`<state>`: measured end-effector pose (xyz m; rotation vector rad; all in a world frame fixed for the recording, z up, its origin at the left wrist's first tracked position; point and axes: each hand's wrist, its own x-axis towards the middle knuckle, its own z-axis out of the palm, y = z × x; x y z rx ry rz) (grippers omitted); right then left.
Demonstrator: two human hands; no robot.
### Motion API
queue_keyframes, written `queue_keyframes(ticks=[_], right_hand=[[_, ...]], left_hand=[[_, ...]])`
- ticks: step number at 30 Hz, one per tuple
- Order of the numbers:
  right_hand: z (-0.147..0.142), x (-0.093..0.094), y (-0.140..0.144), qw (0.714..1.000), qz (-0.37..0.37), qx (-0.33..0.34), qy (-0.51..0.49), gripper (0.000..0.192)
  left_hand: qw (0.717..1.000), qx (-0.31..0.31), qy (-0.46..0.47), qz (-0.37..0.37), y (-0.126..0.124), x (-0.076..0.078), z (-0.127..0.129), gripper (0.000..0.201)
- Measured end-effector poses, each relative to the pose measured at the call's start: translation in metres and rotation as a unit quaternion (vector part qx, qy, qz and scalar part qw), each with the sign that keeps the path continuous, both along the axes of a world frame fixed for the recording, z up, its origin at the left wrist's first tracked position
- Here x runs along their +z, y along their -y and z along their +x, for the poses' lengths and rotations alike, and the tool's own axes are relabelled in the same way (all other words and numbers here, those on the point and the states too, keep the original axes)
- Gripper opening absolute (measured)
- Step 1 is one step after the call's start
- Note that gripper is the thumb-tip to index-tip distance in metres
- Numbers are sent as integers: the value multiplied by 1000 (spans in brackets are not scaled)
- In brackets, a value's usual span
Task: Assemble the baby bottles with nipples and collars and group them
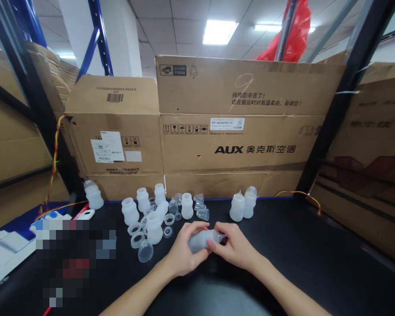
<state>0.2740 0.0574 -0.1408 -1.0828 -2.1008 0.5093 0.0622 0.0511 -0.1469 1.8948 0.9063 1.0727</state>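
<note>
My left hand is wrapped round the body of a white translucent baby bottle, which lies tilted on its side with its top to the right. My right hand pinches the collar and teat end of the same bottle. To the left, loose white bottle bodies stand, among them a bottle body close to my left hand. Around them lie collar rings such as one ring, a clear dome cap and a teat. More clear caps lie behind my hands.
Two bottles with teats fitted, one bottle in front, stand at the back right. A capped bottle stands at the far left near white power strips. Cardboard panels wall the back of the black table, between dark rack posts.
</note>
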Motion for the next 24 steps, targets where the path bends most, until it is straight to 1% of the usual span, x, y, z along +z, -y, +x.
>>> queue_keyframes(ticks=[3,7,9,11,13,15,18,21,24], right_hand=[[-5,-3,0,998,-20,-25,-49,51],[-8,-1,3,993,-50,-54,-91,46],[-10,1,4,991,-39,-71,-108,43],[-10,3,5,988,-12,-86,-124,39],[-9,5,3,984,15,-93,-150,35],[-6,7,0,978,36,-100,-180,36],[2,8,-7,970,47,-130,-201,41],[11,5,-15,966,38,-171,-188,45],[17,2,-20,965,40,-207,-157,53]], left_hand=[[1000,17,8,-6,4,1,4,58],[999,41,13,7,8,5,11,65],[998,47,30,2,8,7,14,66],[998,40,49,-6,5,9,14,68],[999,32,44,-4,1,8,12,68],[999,38,8,16,-3,4,8,64],[990,65,-94,86,-9,-3,3,50],[968,84,-187,147,-14,-7,-1,40],[958,96,-216,162,-19,-9,-3,37]])
